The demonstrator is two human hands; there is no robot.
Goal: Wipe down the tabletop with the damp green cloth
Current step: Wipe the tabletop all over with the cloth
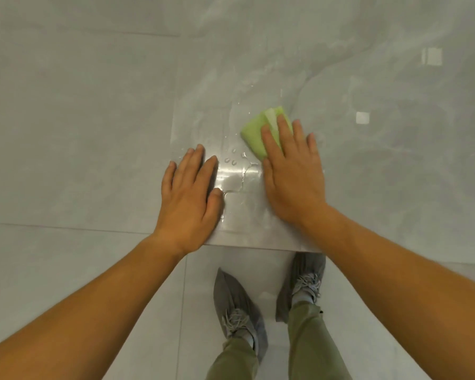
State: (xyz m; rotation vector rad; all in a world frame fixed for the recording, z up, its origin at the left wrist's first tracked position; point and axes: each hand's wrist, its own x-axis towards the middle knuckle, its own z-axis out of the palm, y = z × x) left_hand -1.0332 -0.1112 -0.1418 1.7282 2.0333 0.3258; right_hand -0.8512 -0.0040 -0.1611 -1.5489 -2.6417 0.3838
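Observation:
A small clear glossy tabletop [247,231] stands in front of me, hard to tell from the grey tiled floor behind it. Water drops and thin wet streaks lie on its middle. The folded green cloth [254,131] lies flat on the tabletop's right half. My right hand [291,171] presses on the cloth with straight spread fingers, covering its near right part. My left hand [189,193] rests flat on the tabletop's left side, fingers straight, apart from the cloth.
Glossy grey floor tiles [80,119] surround the table on all sides. My two feet in grey shoe covers [236,303] stand just below the table's near edge [258,246].

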